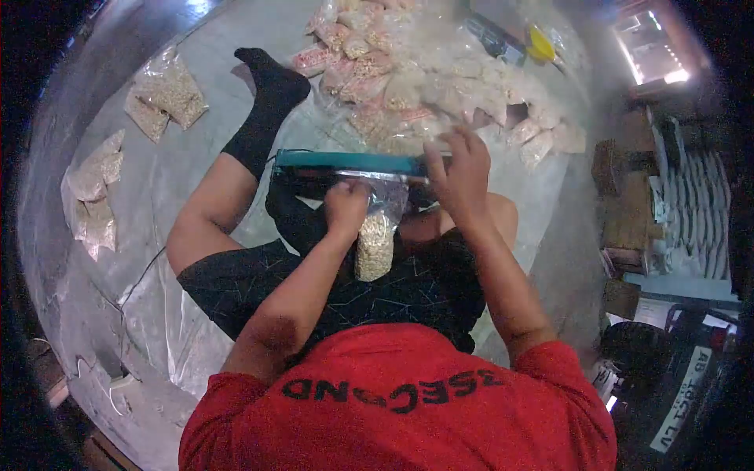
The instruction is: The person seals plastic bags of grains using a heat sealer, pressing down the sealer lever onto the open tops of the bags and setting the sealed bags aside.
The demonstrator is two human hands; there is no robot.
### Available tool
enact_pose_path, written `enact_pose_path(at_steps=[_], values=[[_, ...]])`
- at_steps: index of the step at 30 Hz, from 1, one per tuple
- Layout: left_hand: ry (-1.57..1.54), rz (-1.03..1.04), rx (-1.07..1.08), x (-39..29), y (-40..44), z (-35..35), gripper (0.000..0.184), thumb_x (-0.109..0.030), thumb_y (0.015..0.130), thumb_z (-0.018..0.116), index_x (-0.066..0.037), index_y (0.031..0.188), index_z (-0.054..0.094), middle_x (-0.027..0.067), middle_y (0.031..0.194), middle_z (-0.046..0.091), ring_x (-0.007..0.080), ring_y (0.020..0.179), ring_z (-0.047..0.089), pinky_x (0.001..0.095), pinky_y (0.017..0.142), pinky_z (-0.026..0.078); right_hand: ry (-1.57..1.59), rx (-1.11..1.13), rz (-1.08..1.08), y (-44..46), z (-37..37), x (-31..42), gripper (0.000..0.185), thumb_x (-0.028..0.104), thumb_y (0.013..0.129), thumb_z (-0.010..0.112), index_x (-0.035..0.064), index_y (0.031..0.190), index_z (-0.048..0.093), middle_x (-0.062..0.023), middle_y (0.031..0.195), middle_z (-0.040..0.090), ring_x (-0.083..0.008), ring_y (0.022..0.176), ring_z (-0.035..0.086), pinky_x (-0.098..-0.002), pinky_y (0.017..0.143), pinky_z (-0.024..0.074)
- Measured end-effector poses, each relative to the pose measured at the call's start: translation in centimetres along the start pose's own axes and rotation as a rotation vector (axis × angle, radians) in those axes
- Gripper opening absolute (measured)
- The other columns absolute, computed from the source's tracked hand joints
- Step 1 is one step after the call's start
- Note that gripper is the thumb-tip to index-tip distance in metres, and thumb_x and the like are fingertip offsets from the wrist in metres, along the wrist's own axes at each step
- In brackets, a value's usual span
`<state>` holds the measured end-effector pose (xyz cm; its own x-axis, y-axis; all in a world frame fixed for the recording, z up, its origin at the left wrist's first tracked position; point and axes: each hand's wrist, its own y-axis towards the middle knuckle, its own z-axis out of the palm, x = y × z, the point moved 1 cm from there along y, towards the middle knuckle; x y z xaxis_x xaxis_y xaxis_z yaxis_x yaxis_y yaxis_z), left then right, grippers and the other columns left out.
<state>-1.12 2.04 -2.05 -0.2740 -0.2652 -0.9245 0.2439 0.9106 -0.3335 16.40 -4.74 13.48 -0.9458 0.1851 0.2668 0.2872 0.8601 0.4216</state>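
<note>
A clear plastic bag [375, 245], its lower part filled with pale kernels or pieces, lies over my lap. My left hand [345, 208] is closed on the bag's upper edge, just in front of a long teal impulse sealer [345, 162]. The bag's mouth reaches up to the sealer's bar. My right hand [462, 177] is at the sealer's right end, slightly blurred. Its thumb and fingers are apart, and whether they touch the sealer is hard to make out.
Several filled bags [361, 74] are heaped beyond the sealer. More filled bags [166, 98] lie on the plastic floor sheet [169, 228] at left. A yellow object [541, 45] sits at the back. Stacked packs [699, 212] and a black bag [660, 377] stand at right.
</note>
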Motion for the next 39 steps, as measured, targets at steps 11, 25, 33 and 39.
enact_pose_path(at_steps=[11, 25, 33, 39], values=[[-0.278, 0.137, 0.305, -5.9, -8.0, -1.6, 0.013, -0.008, 0.099, 0.058, 0.001, 0.096, 0.067, 0.0086, 0.087, 0.072, 0.0160, 0.079, 0.070, 0.0323, 0.073, 0.058, 0.823, 0.570, 0.450, -18.1, 3.9, 3.6, 0.074, 0.020, 0.081, 0.084, 0.0007, 0.140, 0.045, -0.0165, 0.123, 0.064, -0.0252, 0.120, 0.059, -0.0393, 0.100, 0.0479], [-1.221, -0.561, 0.256, -0.2, -12.9, -12.6, 0.079, -0.071, 0.097, 0.041, -0.004, 0.139, 0.048, 0.0237, 0.121, 0.063, 0.0388, 0.110, 0.063, 0.0547, 0.096, 0.051, 0.835, 0.980, 0.391, -12.0, -1.5, 13.0, 0.044, 0.042, 0.096, 0.066, -0.0003, 0.105, 0.071, -0.0178, 0.084, 0.070, -0.0178, 0.081, 0.064, -0.0403, 0.075, 0.0519], [-0.776, 0.008, 0.046, -15.5, -0.8, -23.8, 0.030, -0.028, 0.102, 0.058, -0.001, 0.112, 0.063, 0.0123, 0.104, 0.068, 0.0234, 0.092, 0.067, 0.0375, 0.080, 0.055, 1.177, 0.145, 0.631, -7.2, -7.1, -0.4, 0.024, 0.024, 0.097, 0.066, 0.0013, 0.102, 0.071, -0.0075, 0.090, 0.074, -0.0150, 0.083, 0.069, -0.0334, 0.075, 0.0564], [0.707, 0.771, -0.789, -19.8, 18.0, -36.8, 0.061, -0.037, 0.091, 0.069, 0.006, 0.133, 0.057, 0.0214, 0.131, 0.064, 0.0372, 0.115, 0.063, 0.0418, 0.101, 0.046, 0.420, 0.086, 0.808, -3.0, 5.9, -24.6, 0.039, 0.033, 0.087, 0.070, 0.0009, 0.110, 0.070, -0.0127, 0.083, 0.072, -0.0246, 0.072, 0.068, -0.0380, 0.069, 0.0537]])
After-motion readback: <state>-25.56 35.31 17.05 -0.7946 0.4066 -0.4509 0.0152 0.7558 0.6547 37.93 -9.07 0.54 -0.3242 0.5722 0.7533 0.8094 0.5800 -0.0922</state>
